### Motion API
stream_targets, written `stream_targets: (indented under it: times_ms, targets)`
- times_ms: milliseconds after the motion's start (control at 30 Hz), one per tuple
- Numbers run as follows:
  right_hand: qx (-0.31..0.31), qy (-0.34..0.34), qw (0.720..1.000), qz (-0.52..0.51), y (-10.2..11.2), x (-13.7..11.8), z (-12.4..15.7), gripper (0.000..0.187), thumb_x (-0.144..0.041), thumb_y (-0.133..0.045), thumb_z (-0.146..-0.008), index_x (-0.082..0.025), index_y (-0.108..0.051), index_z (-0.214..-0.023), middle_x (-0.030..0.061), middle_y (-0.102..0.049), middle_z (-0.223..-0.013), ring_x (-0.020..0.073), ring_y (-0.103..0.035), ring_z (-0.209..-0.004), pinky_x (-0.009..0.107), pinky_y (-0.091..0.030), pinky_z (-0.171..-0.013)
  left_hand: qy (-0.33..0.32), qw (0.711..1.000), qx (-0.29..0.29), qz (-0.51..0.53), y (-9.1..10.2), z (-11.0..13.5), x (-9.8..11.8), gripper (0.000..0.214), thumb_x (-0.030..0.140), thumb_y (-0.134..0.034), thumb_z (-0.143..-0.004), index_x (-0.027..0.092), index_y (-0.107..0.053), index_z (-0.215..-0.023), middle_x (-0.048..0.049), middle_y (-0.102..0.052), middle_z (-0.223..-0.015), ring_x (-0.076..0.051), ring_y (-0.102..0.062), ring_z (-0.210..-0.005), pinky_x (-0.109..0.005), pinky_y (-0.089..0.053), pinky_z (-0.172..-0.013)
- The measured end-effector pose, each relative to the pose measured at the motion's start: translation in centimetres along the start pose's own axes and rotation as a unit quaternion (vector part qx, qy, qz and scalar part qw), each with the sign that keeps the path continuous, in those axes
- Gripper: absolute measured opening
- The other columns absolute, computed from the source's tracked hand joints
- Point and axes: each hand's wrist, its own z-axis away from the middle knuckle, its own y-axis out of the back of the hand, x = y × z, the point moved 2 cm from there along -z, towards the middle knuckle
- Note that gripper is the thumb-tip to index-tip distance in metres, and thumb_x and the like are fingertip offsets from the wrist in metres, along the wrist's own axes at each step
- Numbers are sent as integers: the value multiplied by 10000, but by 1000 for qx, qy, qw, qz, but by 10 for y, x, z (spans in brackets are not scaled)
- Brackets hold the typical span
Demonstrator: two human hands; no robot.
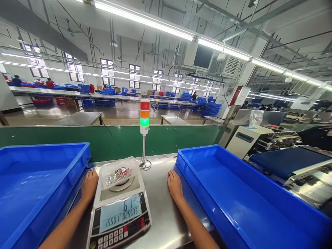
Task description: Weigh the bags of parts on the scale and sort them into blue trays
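My left hand (90, 184) rests back-up on the metal table, between the left blue bin and a digital counting scale (120, 211). Its fingers lie forward, loosely bent, and I see nothing held. On the scale's pan sits a clear plastic tray (107, 167) with a small clear bag of red and dark parts (121, 174) in it. The display (120, 211) reads 61 on top, with 15501 and 0.25613 below. Lying on the bare metal right of the scale, my right hand (175, 184) is beside the right blue bin, empty, its fingers stretched forward.
One blue bin (85, 148) stands at left, another (220, 200) at right. Behind the scale rises a signal light (144, 116), lit green, before a green barrier (116, 138). A machine with a blue conveyor belt (290, 160) stands far right, a person's dark sleeve (315, 136) near it.
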Motion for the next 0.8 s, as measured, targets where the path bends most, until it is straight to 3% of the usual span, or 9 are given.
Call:
stream_targets:
  times_ms: [233,367,533,800]
  targets:
    - [12,7,999,-34,-14,9,3,505,-157,-321,-950,-107,-683,-1297,161,-629,-1396,276,-575,-1331,429,-431,-1158,28,1000,13,6,6,1,4,428,-35,-355,-845,45,-697,-1090,-197,-678,-1240,-271,-663,-1148,-389,-566,-981]
    - [52,21,994,-92,-30,23,5,542,-278,-290,-942,-116,-715,-1236,153,-664,-1343,305,-605,-1289,473,-471,-1122,43,999,25,-15,2,3,3,378,-79,-463,-840,65,-700,-1098,-161,-685,-1237,-239,-669,-1147,-362,-575,-996]
    - [63,37,987,-146,-45,40,6,628,-422,-265,-929,-71,-712,-1195,196,-663,-1324,360,-611,-1263,533,-491,-1085,69,997,24,-41,-21,19,-4,262,129,-687,-922,121,-658,-1183,-112,-655,-1276,-236,-649,-1164,-445,-582,-1006]
    - [50,40,983,-170,-64,66,1,645,-567,-292,-883,-156,-714,-1145,175,-682,-1290,390,-612,-1250,563,-510,-1049,95,994,31,-38,-48,35,-7,309,245,-684,-952,137,-634,-1237,-120,-619,-1323,-259,-613,-1214,-482,-563,-1027]
